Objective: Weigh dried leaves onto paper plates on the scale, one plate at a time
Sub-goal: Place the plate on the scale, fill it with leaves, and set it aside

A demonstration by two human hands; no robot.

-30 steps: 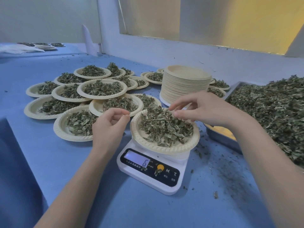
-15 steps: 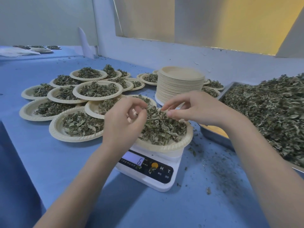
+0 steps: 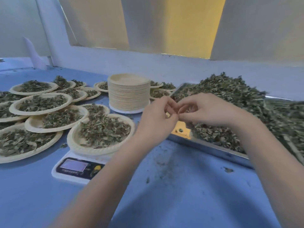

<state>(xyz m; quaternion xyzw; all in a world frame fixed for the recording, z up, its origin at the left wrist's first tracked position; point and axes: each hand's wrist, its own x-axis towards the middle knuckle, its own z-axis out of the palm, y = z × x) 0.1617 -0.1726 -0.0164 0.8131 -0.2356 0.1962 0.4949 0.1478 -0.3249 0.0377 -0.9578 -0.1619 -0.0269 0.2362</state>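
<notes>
A paper plate (image 3: 77,146) heaped with dried leaves (image 3: 103,129) sits on the white digital scale (image 3: 79,168) at centre left. My left hand (image 3: 156,119) and my right hand (image 3: 202,111) meet right of it, above the near-left corner of the metal tray (image 3: 212,146). Both hands have curled fingers, and their fingertips touch each other. Motion blur hides whether any leaf bits are pinched between them. The tray holds a big pile of loose dried leaves (image 3: 238,102). A tall stack of empty paper plates (image 3: 129,94) stands behind the scale.
Several filled plates (image 3: 41,104) overlap on the blue table to the left and behind the stack. Leaf crumbs (image 3: 162,170) litter the cloth in front of the tray. A white wall ledge (image 3: 181,66) runs along the back.
Both hands have left the plate on the scale and moved right to the tray corner, where their fingertips now meet. The view has swung right.
</notes>
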